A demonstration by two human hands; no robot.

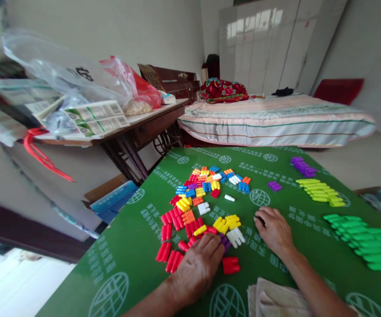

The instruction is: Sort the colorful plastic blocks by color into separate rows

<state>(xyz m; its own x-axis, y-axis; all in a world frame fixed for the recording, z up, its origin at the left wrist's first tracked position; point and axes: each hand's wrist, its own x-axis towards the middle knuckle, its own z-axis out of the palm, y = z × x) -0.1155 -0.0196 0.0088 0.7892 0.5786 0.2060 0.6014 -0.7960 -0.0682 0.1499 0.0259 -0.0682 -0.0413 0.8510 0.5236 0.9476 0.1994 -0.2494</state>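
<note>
My left hand [201, 263] lies over the near part of a loose pile of short, round-tipped plastic pieces. Its fingers are bent and held together, with the tips at a purple piece [224, 243] partly hidden under them. Close by are a white piece [235, 237], a yellow piece [221, 225] and a red piece [231, 265]. To the right of the pile, my right hand [274, 231] rests low over the green table with curled fingers. Something dark shows between its thumb and fingers, too small to make out. Beyond it lies a small purple group [274, 186].
Rows of green pieces [362, 241], yellow-green pieces [320, 192] and purple pieces [303, 167] line the right side of the green table [190, 304]. A folded cloth [276, 300] lies at the near edge. A side table [144, 119] with bags and boxes stands left; a bed [276, 121] is behind.
</note>
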